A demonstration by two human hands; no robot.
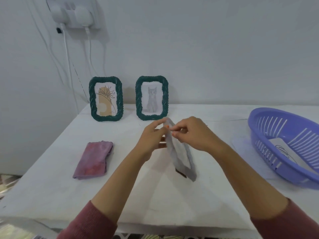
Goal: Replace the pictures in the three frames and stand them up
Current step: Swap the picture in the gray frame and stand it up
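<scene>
Sleeves (89,223) of dark red cloth enter from the bottom edge, both forearms reaching forward over a white table (51,169). Near the middle of the table the two hands meet at the top of a third frame (181,152), grey, seen almost edge-on and tilted, its lower end resting on the table. Left hand (151,142) pinches the frame's upper part from the left; right hand (193,135) pinches it from the right, fingers closed narrowly. What the fingertips are working, a clip or the backing, cannot be told.

Left of the hands, apart from them, lies a folded purple cloth (94,160). At the right edge sits a lilac basket (259,121) with a sheet of paper (283,149) bearing a line drawing inside.

Farther back, near the wall, two green frames stand upright side by side: the plant frame (106,99) on the left, the cat frame (151,98) on the right. Above them, a socket (76,12) with white cables hanging down.

Judging by this, two frames are finished and the third is in hand. The next move likely calls for closing its back and opening its stand, then setting it upright.

Open table lies right of the cat frame, between it and the basket, a fair spot for standing it. The table's near edge is well clear of the hands.
</scene>
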